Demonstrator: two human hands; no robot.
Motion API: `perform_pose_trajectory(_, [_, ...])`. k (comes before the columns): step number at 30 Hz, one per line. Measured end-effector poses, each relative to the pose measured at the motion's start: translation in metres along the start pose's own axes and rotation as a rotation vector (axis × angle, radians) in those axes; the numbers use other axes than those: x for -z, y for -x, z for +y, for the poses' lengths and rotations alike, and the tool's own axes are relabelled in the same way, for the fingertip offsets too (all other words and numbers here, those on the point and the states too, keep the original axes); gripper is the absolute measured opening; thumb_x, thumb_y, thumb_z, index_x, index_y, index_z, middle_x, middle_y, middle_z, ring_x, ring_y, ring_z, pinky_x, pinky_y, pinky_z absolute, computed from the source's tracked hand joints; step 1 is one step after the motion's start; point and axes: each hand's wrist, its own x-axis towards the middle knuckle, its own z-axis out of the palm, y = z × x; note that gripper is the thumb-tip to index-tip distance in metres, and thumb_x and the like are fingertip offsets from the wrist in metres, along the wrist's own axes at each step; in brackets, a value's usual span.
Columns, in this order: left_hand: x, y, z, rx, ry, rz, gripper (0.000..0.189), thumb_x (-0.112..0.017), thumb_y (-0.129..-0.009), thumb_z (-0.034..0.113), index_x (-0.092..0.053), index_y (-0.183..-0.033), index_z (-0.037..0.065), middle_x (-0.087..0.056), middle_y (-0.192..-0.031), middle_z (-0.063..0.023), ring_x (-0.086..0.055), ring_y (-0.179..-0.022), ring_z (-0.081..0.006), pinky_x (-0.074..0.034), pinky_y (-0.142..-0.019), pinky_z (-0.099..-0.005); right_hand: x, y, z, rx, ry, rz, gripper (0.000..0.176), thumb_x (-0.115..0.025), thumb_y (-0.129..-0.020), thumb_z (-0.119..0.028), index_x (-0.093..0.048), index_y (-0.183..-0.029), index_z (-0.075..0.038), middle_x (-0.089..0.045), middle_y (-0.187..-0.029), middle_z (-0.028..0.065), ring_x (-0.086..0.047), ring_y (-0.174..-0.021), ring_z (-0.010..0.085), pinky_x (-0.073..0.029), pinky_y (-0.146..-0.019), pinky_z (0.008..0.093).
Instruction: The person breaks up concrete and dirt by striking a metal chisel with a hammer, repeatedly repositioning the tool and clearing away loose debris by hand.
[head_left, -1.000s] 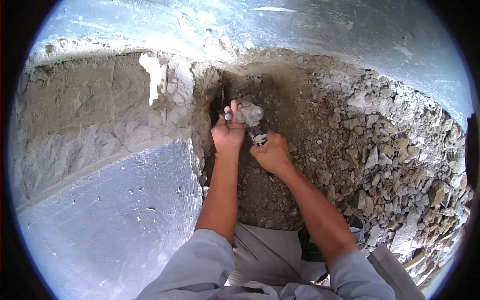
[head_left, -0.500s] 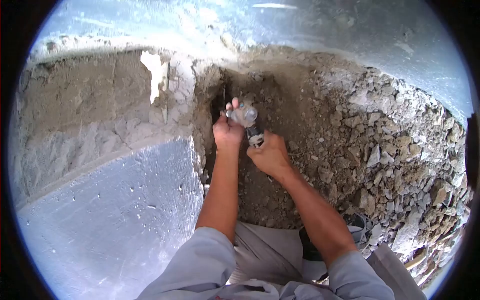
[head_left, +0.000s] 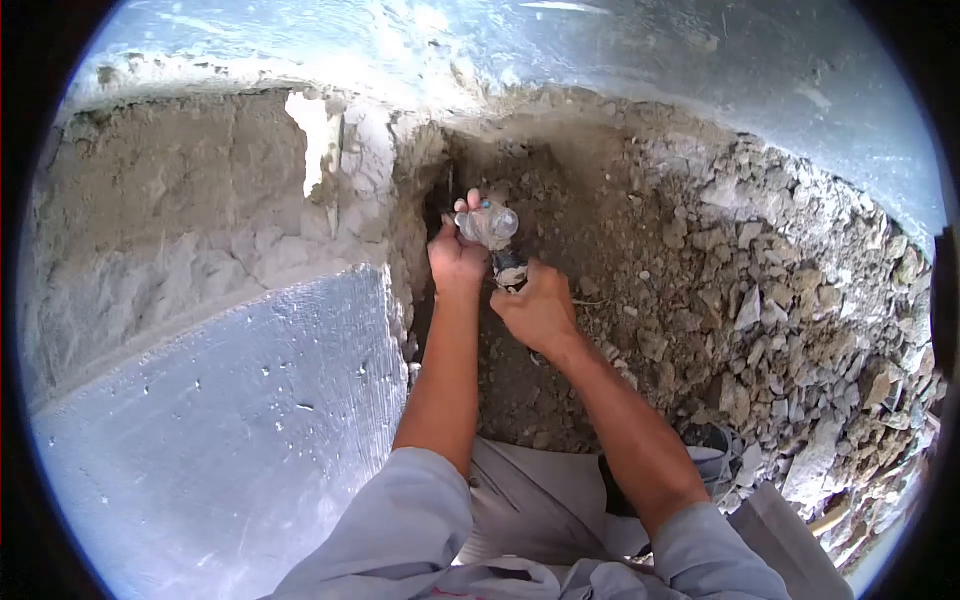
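A tool with a shiny, silvery or clear rounded head (head_left: 488, 224) and a black-and-pale body (head_left: 509, 268) is held between my hands inside the dug hole. Its exact kind is hard to make out. My left hand (head_left: 458, 258) is closed at the left side of the head, with fingertips showing beyond it. Around the black-and-pale body wraps my right hand (head_left: 540, 308), lower and to the right. Close to the left hand is the rough, dark left side of the hole (head_left: 425, 185); the tool's far end cannot be seen clearly.
Broken stones and rubble (head_left: 770, 310) slope up on the right. A smooth grey slab (head_left: 220, 420) lies at left below a cut earth face (head_left: 180, 170). Across the top runs another grey surface (head_left: 650, 50). A grey shoe (head_left: 710, 455) stands beside the rubble.
Both hands stay on the tool, nearly in place. The tool's body is slightly more covered by my right hand, and the view has shifted a little.
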Motion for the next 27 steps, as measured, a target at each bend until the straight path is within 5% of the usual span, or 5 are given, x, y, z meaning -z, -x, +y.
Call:
perform_pose_trajectory(5, [0.012,-0.023,0.005,-0.032,0.001,0.115,0.036,-0.028,-0.103,0.024,-0.054,-0.099,-0.001,-0.064,-0.107,-0.0162,-0.061,-0.107,-0.0321,-0.047,-0.099,-0.0469,0.018,0.029,-0.013,0.522,-0.046,0.409,0.022,-0.072,-0.072,-0.012,-0.062,-0.084,0.004,-0.068,-0.077,0.0137,-0.065,-0.071,0.0165,-0.052,-0.065,0.0326])
perform_pose_trajectory(10, [-0.003,-0.012,-0.001,-0.053,-0.022,0.123,0.04,-0.024,-0.103,0.025,-0.053,-0.097,-0.002,-0.063,-0.109,-0.0187,-0.059,-0.109,-0.0329,-0.045,-0.1,-0.0509,-0.014,-0.016,0.009,-0.016,0.116,0.01,0.029,-0.068,-0.071,-0.015,-0.061,-0.086,0.008,-0.066,-0.077,0.0231,-0.068,-0.075,0.0344,-0.052,-0.068,0.0389])
perform_pose_trajectory(11, [-0.005,-0.005,-0.002,-0.054,-0.022,0.118,0.041,-0.023,-0.103,0.026,-0.053,-0.096,-0.002,-0.063,-0.109,-0.0193,-0.059,-0.11,-0.0329,-0.044,-0.101,-0.0514,-0.014,-0.018,0.017,0.002,-0.05,-0.013,0.032,-0.065,-0.07,-0.017,-0.06,-0.087,0.009,-0.064,-0.076,0.0279,-0.065,-0.079,0.0435,-0.052,-0.07,0.0416])
perform_pose_trajectory(22, [0.01,-0.019,0.006,-0.062,0.041,0.107,0.033,-0.029,-0.102,0.022,-0.052,-0.098,-0.001,-0.064,-0.1,-0.0159,-0.061,-0.108,-0.0329,-0.047,-0.099,-0.0473,0.005,0.022,0.003,0.534,-0.105,0.421,0.034,-0.068,-0.069,-0.02,-0.061,-0.094,0.003,-0.064,-0.075,0.0224,-0.065,-0.076,0.0411,-0.053,-0.072,0.0471])
perform_pose_trajectory(27, [-0.026,-0.001,-0.003,-0.093,-0.005,0.218,0.033,-0.031,-0.102,0.023,-0.054,-0.099,-0.001,-0.063,-0.113,-0.0201,-0.059,-0.108,-0.0346,-0.044,-0.102,-0.0478,-0.004,-0.024,0.015,0.117,0.067,0.045,0.034,-0.066,-0.069,-0.019,-0.06,-0.091,0.006,-0.065,-0.081,0.0276,-0.064,-0.084,0.0445,-0.052,-0.075,0.0478])
